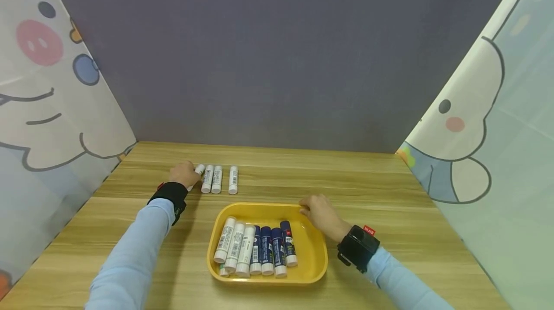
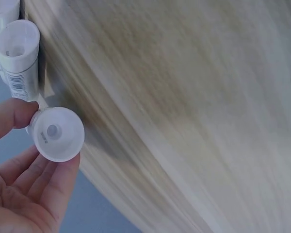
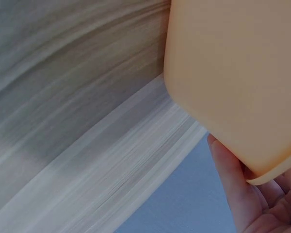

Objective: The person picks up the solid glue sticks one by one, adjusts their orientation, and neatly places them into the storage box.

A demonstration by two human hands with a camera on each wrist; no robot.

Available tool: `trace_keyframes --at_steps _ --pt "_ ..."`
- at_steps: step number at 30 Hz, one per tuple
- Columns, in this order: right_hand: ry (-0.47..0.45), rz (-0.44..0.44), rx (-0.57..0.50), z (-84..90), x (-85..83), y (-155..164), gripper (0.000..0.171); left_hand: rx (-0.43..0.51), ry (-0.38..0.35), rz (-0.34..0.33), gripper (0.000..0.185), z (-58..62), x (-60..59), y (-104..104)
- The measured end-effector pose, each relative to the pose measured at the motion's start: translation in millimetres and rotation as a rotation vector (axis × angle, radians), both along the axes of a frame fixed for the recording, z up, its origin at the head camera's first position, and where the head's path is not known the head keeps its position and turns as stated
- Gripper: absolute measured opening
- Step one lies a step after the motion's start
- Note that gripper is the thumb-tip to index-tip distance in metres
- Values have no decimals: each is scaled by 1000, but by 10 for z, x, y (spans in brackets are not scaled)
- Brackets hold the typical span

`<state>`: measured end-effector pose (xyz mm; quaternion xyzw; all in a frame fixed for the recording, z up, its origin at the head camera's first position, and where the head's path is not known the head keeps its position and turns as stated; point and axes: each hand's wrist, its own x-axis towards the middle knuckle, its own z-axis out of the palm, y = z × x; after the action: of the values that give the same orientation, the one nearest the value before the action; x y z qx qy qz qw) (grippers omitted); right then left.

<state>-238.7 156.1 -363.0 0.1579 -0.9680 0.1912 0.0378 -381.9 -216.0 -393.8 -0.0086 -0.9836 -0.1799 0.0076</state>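
My left hand (image 1: 182, 174) pinches a white glue stick (image 2: 58, 134) between thumb and fingers at the left end of a row. The stick leans at a slant in the head view, and its round end faces the left wrist camera. Beside it lie two neighbouring white glue sticks (image 1: 207, 179), and a third white glue stick (image 1: 233, 180) lies a little apart on the right. My right hand (image 1: 322, 214) grips the far right corner of a yellow tray (image 1: 319, 262). Inside the tray are white glue sticks (image 1: 234, 246) on the left and dark blue glue sticks (image 1: 266, 250) toward the middle.
Everything stands on a wood-grain table (image 1: 368, 190). A dark grey panel (image 1: 277, 60) rises behind its far edge. Cartoon-printed sheets (image 1: 467, 122) flank both sides.
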Motion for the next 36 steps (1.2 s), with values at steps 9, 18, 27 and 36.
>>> trace_keyframes --at_steps 9,18,27,36 --pt "27 17 2 -14 -2 12 4 23 6 -3 16 230 166 21" --pt "0 4 3 -5 -2 12 11 3 1 -71 19 377 297 97" --pt "-24 -2 -2 17 -26 -6 9 2 122 -273 10 638 577 419" --pt "-41 -9 -14 30 -44 13 11 -117 273 -464 13 829 958 716"
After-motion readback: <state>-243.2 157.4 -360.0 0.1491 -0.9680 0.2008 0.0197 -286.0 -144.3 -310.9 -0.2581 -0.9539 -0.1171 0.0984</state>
